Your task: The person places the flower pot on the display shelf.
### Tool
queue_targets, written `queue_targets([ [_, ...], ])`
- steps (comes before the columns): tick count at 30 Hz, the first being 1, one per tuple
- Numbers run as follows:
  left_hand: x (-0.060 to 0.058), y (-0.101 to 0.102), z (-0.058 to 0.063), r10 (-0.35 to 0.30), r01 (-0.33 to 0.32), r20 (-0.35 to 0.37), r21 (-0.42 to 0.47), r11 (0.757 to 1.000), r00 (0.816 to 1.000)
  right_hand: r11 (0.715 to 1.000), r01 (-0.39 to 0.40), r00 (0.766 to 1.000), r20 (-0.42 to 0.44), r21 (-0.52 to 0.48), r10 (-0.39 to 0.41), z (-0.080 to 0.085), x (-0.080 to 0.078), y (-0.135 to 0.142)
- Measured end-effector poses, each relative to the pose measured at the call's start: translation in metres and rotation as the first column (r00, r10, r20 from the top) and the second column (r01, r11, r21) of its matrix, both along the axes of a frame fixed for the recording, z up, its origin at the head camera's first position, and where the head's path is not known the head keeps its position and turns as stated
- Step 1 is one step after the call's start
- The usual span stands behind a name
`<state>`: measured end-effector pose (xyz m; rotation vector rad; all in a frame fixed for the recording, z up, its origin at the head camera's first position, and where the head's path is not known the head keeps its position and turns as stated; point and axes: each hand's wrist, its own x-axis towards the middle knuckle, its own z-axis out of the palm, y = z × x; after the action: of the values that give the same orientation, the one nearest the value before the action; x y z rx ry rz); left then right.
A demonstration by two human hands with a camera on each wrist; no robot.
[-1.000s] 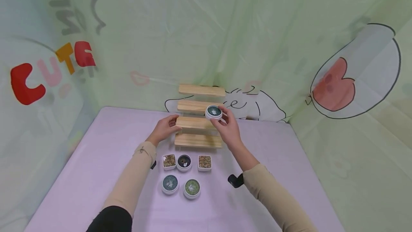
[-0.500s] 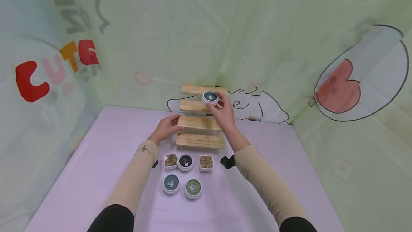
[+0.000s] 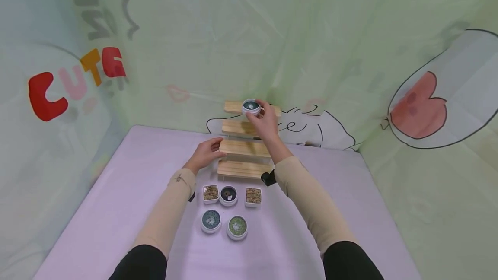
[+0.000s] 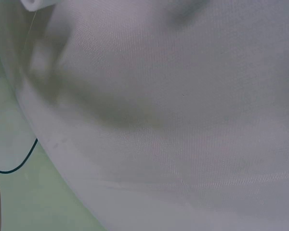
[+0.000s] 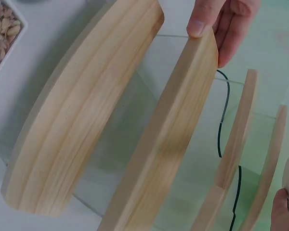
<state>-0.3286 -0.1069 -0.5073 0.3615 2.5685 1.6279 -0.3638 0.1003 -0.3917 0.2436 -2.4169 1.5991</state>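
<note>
A stepped wooden display shelf (image 3: pixel 245 147) with several pale boards stands near the back of the table. My left hand (image 3: pixel 206 154) grips the left end of its second board from the bottom; the right wrist view shows the thumb (image 5: pixel 198 24) on one face and fingers behind. My right hand (image 3: pixel 268 124) holds a small round white pot (image 3: pixel 251 107) with a dark teal top between thumb and fingers. That pot is in front of or over the top board (image 3: pixel 232 106); whether it touches is unclear. The left wrist view shows mostly cloth.
Before the shelf stand two square white pots of brownish pebbles, left (image 3: pixel 210 192) and right (image 3: pixel 253 195), and a dark-topped round pot (image 3: pixel 228 194). Nearer are a teal-topped pot (image 3: pixel 211 219) and a green-topped pot (image 3: pixel 237 226). A printed curtain (image 3: pixel 330 64) hangs behind the table (image 3: pixel 295 237).
My right hand has carried the teal-topped pot up and back, from around the middle boards to the top board. My left hand keeps its grip on the shelf.
</note>
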Motion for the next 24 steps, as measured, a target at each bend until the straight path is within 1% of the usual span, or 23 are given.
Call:
queue_targets([
  [5, -0.001, 0.0, 0.0, 0.003, -0.003, -0.004, 0.001, 1.0, 1.0, 1.0, 0.017, 1.0, 0.019, 0.026, -0.017, -0.004, -0.006, -0.007],
  [11, -0.005, -0.001, -0.003, 0.001, -0.001, 0.009, -0.002, 1.0, 1.0, 0.999, 0.031, 0.999, 0.041, 0.02, -0.032, -0.004, -0.012, -0.011],
  [19, -0.004, 0.0, -0.001, 0.008, -0.008, -0.002, -0.003, 1.0, 1.0, 0.998, 0.014, 0.998, 0.057, 0.065, -0.018, -0.001, -0.02, -0.013],
  [24, -0.004, 0.0, -0.002, 0.002, -0.002, -0.021, 0.017, 1.0, 1.0, 0.995, 0.005, 0.997, 0.076, 0.095, -0.012, 0.0, -0.024, -0.016],
])
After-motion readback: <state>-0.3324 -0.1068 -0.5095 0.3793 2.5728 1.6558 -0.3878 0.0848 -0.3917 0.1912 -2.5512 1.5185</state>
